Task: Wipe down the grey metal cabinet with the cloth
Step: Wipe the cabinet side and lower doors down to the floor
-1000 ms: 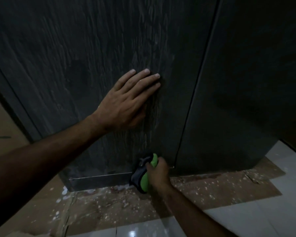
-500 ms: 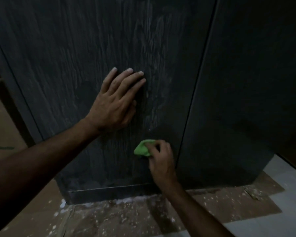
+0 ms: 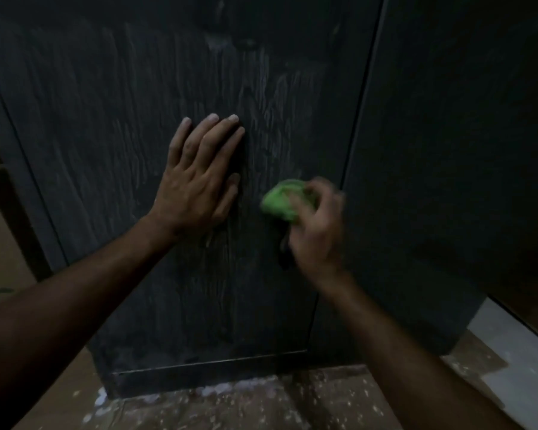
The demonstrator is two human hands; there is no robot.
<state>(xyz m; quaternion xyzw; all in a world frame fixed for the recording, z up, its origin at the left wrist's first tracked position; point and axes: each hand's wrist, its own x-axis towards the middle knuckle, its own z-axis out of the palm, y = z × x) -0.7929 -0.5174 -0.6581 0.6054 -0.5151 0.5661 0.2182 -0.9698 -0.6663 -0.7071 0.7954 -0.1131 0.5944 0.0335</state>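
Observation:
The grey metal cabinet (image 3: 112,125) fills most of the view, its front door streaked with pale vertical wipe marks. My left hand (image 3: 199,175) lies flat on the door with straight fingers, near its middle. Just to its right, my right hand (image 3: 317,228) grips a bunched green cloth (image 3: 281,204) and presses it against the door close to the vertical door seam. The right hand and cloth are blurred by motion. A dark part of the cloth hangs below the hand.
A second, darker cabinet panel (image 3: 448,150) stands to the right of the seam. Below the cabinet base (image 3: 205,370), the brown floor (image 3: 261,408) is speckled with white debris. A pale tile strip (image 3: 516,367) lies at the lower right.
My right hand has carried the green cloth up the door from near the cabinet's base to beside my left hand. The left hand has stayed flat on the door.

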